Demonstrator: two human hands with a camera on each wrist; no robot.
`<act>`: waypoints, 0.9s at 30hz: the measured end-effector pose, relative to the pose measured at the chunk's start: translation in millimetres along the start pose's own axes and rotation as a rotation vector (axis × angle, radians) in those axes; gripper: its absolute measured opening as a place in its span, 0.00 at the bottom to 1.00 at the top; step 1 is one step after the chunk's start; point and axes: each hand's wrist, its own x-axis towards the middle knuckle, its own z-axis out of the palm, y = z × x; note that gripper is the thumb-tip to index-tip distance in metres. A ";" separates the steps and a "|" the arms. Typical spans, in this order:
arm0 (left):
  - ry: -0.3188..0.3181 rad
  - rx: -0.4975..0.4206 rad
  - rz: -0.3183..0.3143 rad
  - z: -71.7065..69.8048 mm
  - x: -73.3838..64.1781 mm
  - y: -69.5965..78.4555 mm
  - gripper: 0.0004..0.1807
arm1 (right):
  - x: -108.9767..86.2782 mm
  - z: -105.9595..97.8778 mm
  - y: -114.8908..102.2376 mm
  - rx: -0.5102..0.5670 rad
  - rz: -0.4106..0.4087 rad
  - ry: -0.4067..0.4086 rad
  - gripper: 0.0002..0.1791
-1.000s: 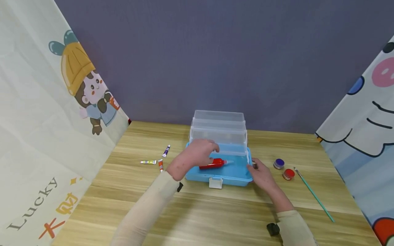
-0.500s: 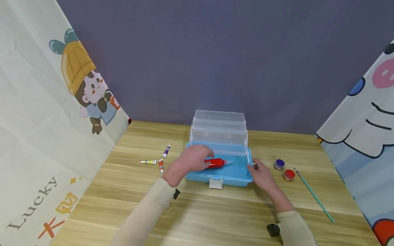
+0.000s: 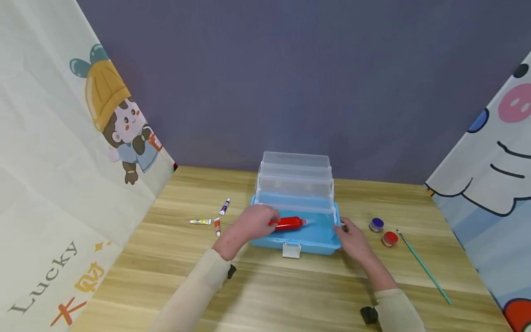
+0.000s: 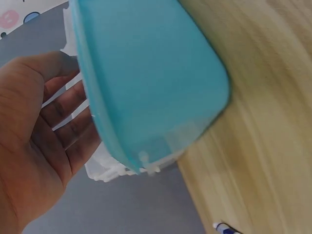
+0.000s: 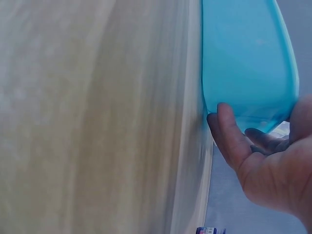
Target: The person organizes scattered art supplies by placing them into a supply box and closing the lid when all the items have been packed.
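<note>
A blue storage box (image 3: 315, 248) with a white latch stands on the table, its clear stacked trays (image 3: 296, 173) unfolded at the back. Inside it lies a red bottle (image 3: 289, 223) with a clear pointed tip facing right. My left hand (image 3: 256, 222) reaches over the front left rim, fingertips right at the bottle's left end. In the left wrist view its fingers are loosely bent behind the box wall, which hides the bottle. At the right end, my right hand (image 3: 354, 240) holds the box wall, thumb over the rim, fingers against the outside (image 5: 233, 131).
Small paint tubes lie left of the box: purple (image 3: 224, 206), yellow (image 3: 201, 222) and orange (image 3: 217, 227). To the right stand a purple paint jar (image 3: 376, 225) and a red one (image 3: 390, 239), with a green paintbrush (image 3: 425, 267) beside them. A dark backdrop rises behind the table.
My left hand has moved left and lower along the red bottle, uncovering more of the box floor. The bottle stays about where it was. My right hand keeps its hold on the box.
</note>
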 end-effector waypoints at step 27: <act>0.339 -0.341 -0.080 19.5 -53.9 -31.7 0.07 | -0.1 0.2 2.0 0.029 -0.011 -0.010 0.30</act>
